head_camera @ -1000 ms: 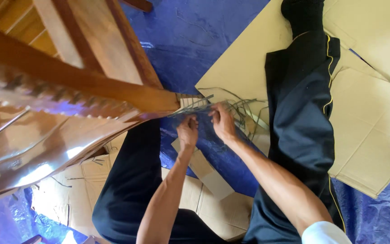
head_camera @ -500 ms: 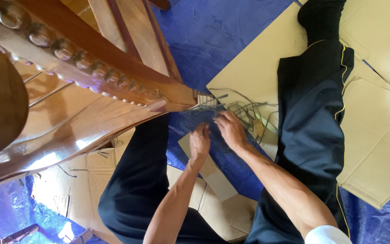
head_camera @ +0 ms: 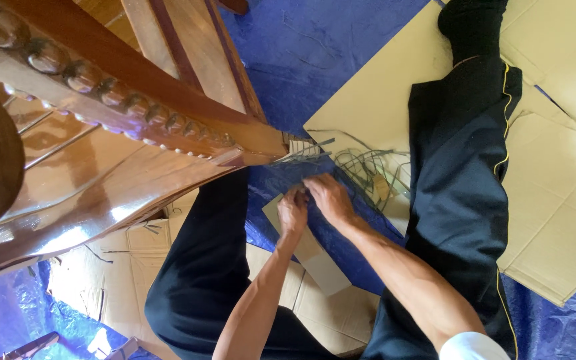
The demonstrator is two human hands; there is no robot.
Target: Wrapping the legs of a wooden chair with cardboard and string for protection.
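Seated on the floor, legs spread, dark trousers (head_camera: pixel 201 280) either side of the work.

Nearest: a cardboard strip (head_camera: pixel 308 250) lies on the blue tarp (head_camera: pixel 341 60) between the legs, running from under the hands back toward the body. More cardboard (head_camera: pixel 555 200) sheets cover the tarp to the right, under the right leg.

Left hand (head_camera: pixel 293 210) sits just above the strip's far end, fingers curled in; it seems to pinch something thin, but what it grips is hidden (cannot tell for sure). Right hand (head_camera: pixel 328 198) touches it, fingers bent down and closed on what look like grey strands (head_camera: pixel 361 167). The strands fan out beyond the hands, some loose ends looping over the near edge of the big cardboard sheet, others running left to the tip of the wooden frame (head_camera: pixel 255 143).

Frame is varnished, carved with a row of beads, and overhangs the left leg; its tip ends just beyond the hands.

Risks, as I judge them:
- Loose ends lie tangled; a pull on one could drag or knot its neighbours.
- Strands look thin and stiff (possibly sharp-edged); tight pinching may cut or slip.
- Both hands crowd one spot, so either grip could release the other's strand.
- The heavy frame hangs over the thigh; a hard tug might shift it.
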